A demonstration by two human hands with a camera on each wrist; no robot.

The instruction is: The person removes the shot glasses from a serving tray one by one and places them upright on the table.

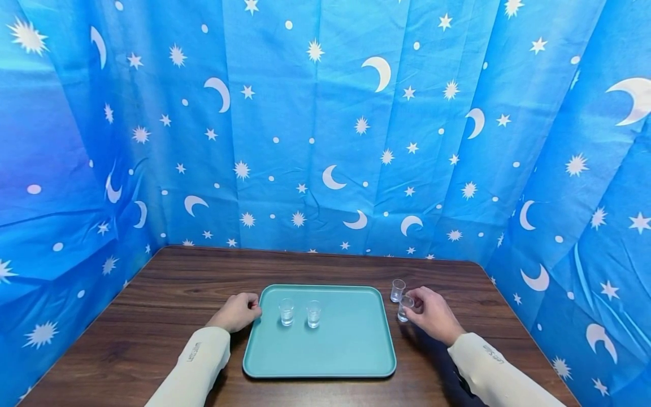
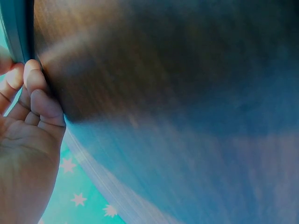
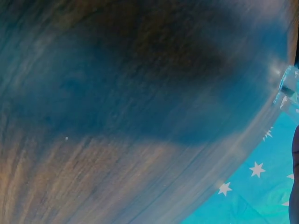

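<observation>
A pale green tray (image 1: 325, 356) lies on the wooden table, and two small clear shot glasses (image 1: 287, 312) stand side by side on its left half. At the tray's left rim, my left hand (image 1: 237, 312) pinches the edge; the left wrist view has its curled fingers (image 2: 36, 81) against that rim. Just right of the tray, my right hand (image 1: 434, 316) holds another shot glass (image 1: 403, 314) between thumb and fingers. Right behind it stands one more shot glass (image 1: 398, 290), which no hand touches. Little of the right hand shows in the right wrist view.
The dark wooden table (image 1: 168, 305) extends to both sides of the tray and behind it. A blue curtain (image 1: 315, 124) with white moons and stars hangs along the table's back, left and right sides.
</observation>
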